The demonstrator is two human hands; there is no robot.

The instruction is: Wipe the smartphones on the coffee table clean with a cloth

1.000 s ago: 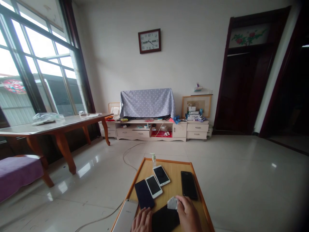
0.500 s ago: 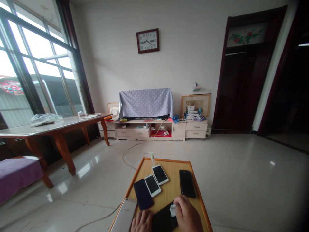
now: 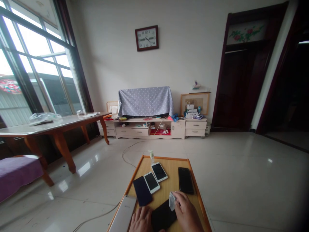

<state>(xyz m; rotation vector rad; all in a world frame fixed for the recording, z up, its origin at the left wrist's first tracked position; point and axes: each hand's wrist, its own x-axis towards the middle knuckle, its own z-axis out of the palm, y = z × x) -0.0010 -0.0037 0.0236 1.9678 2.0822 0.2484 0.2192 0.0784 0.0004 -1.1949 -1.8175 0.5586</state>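
Observation:
A black phone (image 3: 163, 216) lies at the near end of a small wooden table (image 3: 172, 180). My left hand (image 3: 142, 219) is on its left side, fingers bent and close together, with a thumb tip at the phone's lower edge. Pinched in my right hand (image 3: 185, 209) is a crumpled white tissue (image 3: 172, 201), just over the phone's upper right part. Left of these are a silver-backed phone (image 3: 124, 212) and a dark blue phone (image 3: 143, 190). Two white phones, one nearer (image 3: 152, 182) and one farther (image 3: 159, 171), lie beyond. Another black phone (image 3: 185, 180) is at the right.
A clear pump bottle (image 3: 152, 157) stands at the table's far edge. A cable (image 3: 96, 219) runs over the floor at the left. A long table (image 3: 72, 121) and a purple-covered seat (image 3: 19, 175) are farther left. A low cabinet (image 3: 131, 132) stands against the wall.
My right hand has shifted slightly up and left, and the tissue now hangs more upright from the fingers. My left hand stays by the black phone. The view has tilted a little.

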